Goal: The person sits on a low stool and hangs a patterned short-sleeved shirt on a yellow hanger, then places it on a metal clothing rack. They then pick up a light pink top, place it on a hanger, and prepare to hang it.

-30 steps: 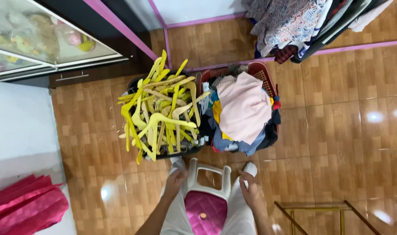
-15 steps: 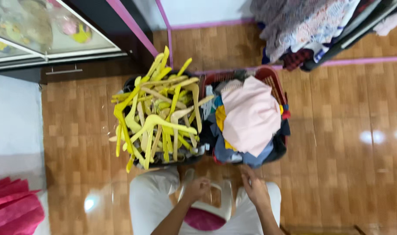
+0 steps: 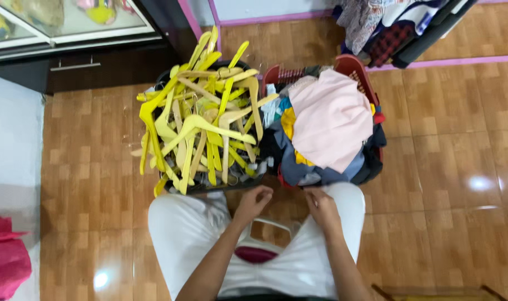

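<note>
I look down at my lap in white trousers, seated on a white stool [image 3: 268, 227] with a pink seat. My left hand [image 3: 254, 203] and my right hand [image 3: 321, 207] rest between my knees with fingers curled, holding nothing that I can see. Just beyond them stands a dark basket heaped with yellow and tan clothes hangers [image 3: 201, 122]. To its right a red laundry basket [image 3: 351, 66] is piled with clothes, a pale pink garment [image 3: 332, 117] on top.
The floor is brown tile. A glass-fronted dark cabinet [image 3: 70, 39] stands at the top left. Hanging clothes on a rack [image 3: 387, 25] fill the top right. Pink fabric [image 3: 6, 262] lies at the lower left, and a white surface [image 3: 11, 139] runs along the left.
My hands left the sides of the stool and came together between my knees. My knees spread wider and the view drew closer to the two baskets.
</note>
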